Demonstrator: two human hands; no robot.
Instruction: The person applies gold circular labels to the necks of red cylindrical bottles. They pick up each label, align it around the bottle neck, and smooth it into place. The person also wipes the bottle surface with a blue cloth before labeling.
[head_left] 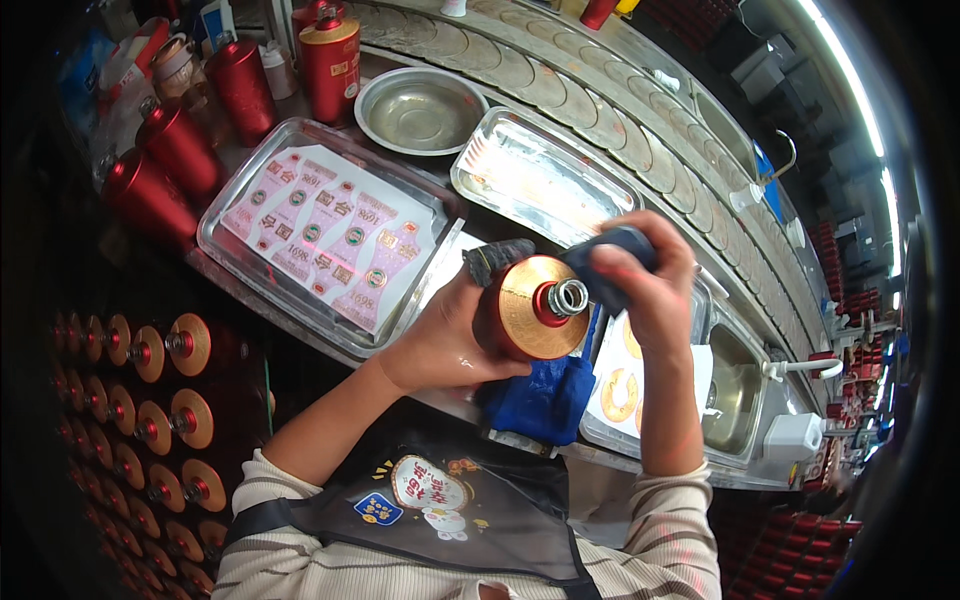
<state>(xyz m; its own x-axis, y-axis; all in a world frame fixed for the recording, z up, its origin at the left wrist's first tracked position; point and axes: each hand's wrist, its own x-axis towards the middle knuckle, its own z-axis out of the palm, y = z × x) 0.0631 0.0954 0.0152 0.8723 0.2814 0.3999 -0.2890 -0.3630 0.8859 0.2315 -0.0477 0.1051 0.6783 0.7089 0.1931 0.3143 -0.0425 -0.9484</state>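
My left hand point(452, 338) is wrapped round a red bottle point(522, 305) with a gold shoulder and an uncapped threaded neck, tilted towards me. A black cover sits on one of its fingertips. Beside the bottle's neck, my right hand point(660, 285) grips a dark blue cloth point(610, 280), folded into a pad and slightly blurred. Whether the pad touches the bottle cannot be told. Below the bottle, a brighter blue cloth point(548, 402) hangs over the bench edge. Gold ring-shaped labels point(620, 394) lie on white paper to the right.
A metal tray point(213, 228) at left holds sheets of pink labels point(325, 235). Behind are a metal bowl point(420, 112) and a shallow tray point(545, 170). Red bottles point(240, 90) stand back left; several gold-shouldered ones point(190, 410) fill the lower left. A sink point(735, 385) is at right, before a conveyor point(570, 95).
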